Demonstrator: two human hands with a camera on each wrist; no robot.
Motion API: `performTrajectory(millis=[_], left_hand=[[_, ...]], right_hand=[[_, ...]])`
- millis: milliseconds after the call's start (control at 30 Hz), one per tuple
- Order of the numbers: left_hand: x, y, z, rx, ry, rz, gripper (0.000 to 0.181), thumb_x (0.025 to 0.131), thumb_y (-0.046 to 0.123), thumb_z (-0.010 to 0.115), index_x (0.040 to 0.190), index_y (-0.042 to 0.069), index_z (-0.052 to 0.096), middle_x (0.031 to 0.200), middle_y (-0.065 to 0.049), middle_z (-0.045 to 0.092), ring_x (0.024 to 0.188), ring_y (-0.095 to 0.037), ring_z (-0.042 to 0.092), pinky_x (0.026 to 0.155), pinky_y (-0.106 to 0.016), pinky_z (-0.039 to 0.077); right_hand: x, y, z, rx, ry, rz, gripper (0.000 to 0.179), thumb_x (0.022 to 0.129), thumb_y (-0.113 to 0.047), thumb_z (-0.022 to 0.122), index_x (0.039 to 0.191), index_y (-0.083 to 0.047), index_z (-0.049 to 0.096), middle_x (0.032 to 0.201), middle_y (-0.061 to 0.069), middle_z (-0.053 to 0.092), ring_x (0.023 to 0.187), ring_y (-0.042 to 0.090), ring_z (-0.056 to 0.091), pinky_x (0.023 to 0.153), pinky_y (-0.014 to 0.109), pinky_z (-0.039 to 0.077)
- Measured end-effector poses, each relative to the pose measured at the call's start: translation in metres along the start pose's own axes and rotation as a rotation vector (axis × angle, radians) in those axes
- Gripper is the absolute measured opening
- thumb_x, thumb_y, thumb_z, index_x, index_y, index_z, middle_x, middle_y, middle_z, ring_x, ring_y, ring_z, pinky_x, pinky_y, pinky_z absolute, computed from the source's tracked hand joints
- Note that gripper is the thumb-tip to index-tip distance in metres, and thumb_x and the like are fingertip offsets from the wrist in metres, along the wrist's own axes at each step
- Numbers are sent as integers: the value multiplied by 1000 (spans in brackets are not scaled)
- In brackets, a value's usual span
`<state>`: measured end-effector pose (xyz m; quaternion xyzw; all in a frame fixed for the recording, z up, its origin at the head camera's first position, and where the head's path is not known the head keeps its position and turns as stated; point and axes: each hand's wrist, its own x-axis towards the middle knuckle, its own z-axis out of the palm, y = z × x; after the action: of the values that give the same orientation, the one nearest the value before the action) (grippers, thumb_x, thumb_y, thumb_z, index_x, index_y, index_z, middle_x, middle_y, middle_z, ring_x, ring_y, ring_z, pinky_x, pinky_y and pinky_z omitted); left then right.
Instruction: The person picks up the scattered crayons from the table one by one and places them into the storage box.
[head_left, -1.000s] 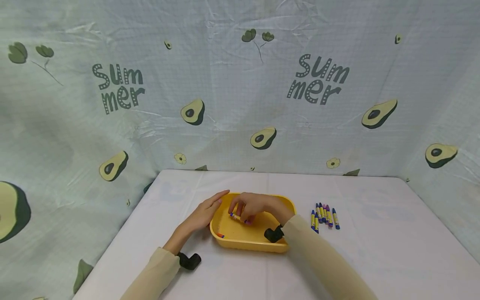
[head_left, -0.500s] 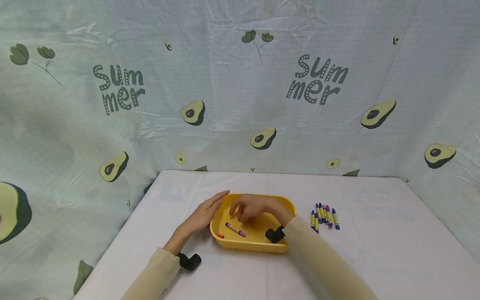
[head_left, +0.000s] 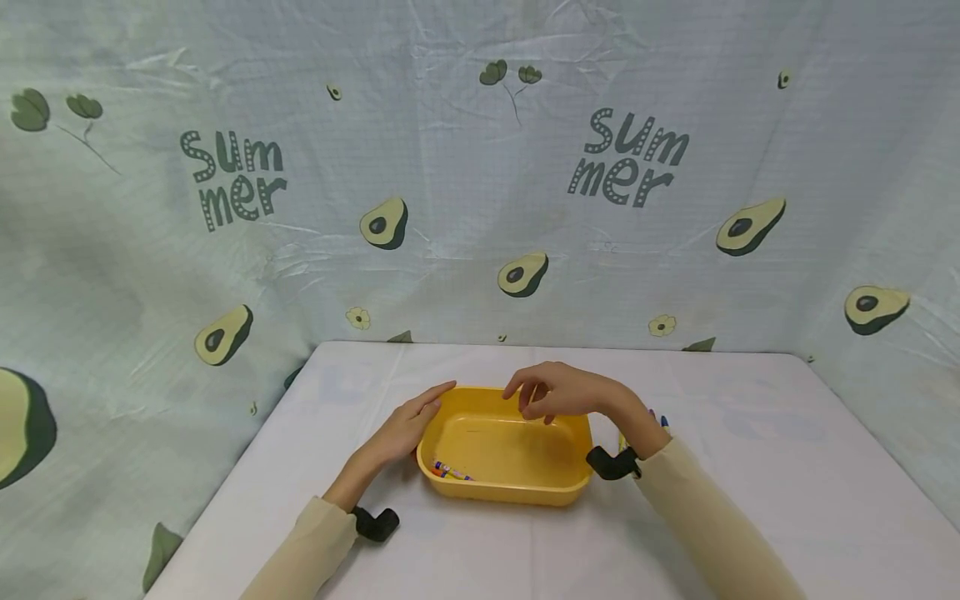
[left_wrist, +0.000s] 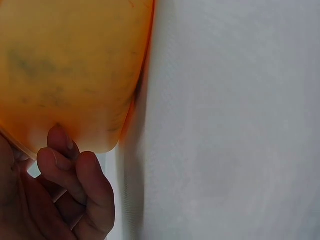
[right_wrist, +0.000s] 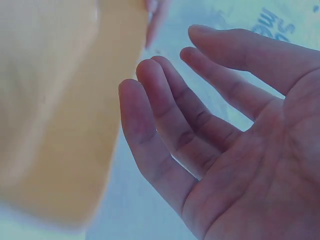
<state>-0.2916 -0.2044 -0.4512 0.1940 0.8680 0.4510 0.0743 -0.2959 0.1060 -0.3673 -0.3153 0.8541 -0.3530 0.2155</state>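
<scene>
A yellow plastic tray stands on the table with a yellow-wrapped crayon and an orange-tipped crayon close together in its near left corner. My left hand rests along the tray's left rim. In the left wrist view its fingertips touch the tray's outer wall. Above the tray's far right part hovers my right hand, fingers loosely bent and holding nothing. The right wrist view shows the palm bare, beside the tray's blurred wall.
Right of the tray lie several crayons, mostly hidden behind my right wrist. A white cloth covers the table. An avocado-print curtain hangs behind it. Each wrist wears a black camera mount.
My right hand has let go of a crayon in the tray, then risen back and to the right. That crayon has shifted to the near left corner. My left hand stays put.
</scene>
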Motion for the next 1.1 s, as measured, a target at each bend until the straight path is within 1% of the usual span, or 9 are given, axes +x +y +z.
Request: performTrajectory(millis=[67,233,300,467,533,600,800,933,1100], left_hand=[[0,1,0,0,-3,5,47,114,26,34,160,21,40,164,-8,43,153,-34,39,126,-59,28],[-1,1,0,-8,-2,4,46,114,26,34,160,23,41,165,-7,42,153,-33,39,127,-58,28],[-1,1,1,-14,1,-2,46,114,27,34,160,24,41,165,-7,42,153,-33,39,127,-58,28],[-1,0,1,-23,7,-9,47,115,26,34,160,21,40,165,-7,42,153,-34,39,127,-58,27],[-1,0,1,-23,7,-9,47,115,26,34,161,20,40,165,-7,42,153,-34,39,127,-58,27],[-1,-1,1,-23,5,-8,47,115,25,33,161,19,40,165,-7,43,152,-34,40,126,-58,27],[0,-1,1,-24,1,-9,47,115,26,33,161,19,39,165,-8,43,152,-34,40,127,-59,27],[1,-1,1,-25,-2,-5,47,115,26,33,161,19,39,165,-8,42,152,-34,40,126,-59,27],[2,-1,1,-29,-6,-2,47,115,27,33,161,20,39,165,-8,42,152,-34,40,126,-59,27]], right_hand=[[-14,5,-7,-4,32,1,30,98,-13,67,128,-13,68,107,7,68,95,27,67,77,34,64],[-46,23,-20,8,108,11,31,99,-16,67,129,-11,67,112,13,68,99,32,67,79,40,64],[-58,32,-24,11,133,14,32,100,-17,67,130,-9,66,113,16,68,98,31,67,78,42,64],[-84,54,-34,0,192,40,32,101,-18,66,131,-7,64,110,15,68,92,22,67,79,44,65],[-93,62,-38,2,216,58,32,101,-18,65,130,-6,64,109,13,68,89,24,67,77,44,64],[-102,70,-40,13,237,76,32,100,-16,65,131,-4,64,110,16,68,87,26,67,76,43,64],[-122,93,-41,55,311,161,37,100,-15,66,133,0,61,112,18,68,93,31,68,75,38,63],[-129,107,-38,52,374,248,41,99,-14,68,135,2,59,113,17,68,98,30,68,75,35,64],[-134,122,-31,40,419,310,42,97,-9,68,134,5,59,111,17,68,97,25,68,74,36,64]])
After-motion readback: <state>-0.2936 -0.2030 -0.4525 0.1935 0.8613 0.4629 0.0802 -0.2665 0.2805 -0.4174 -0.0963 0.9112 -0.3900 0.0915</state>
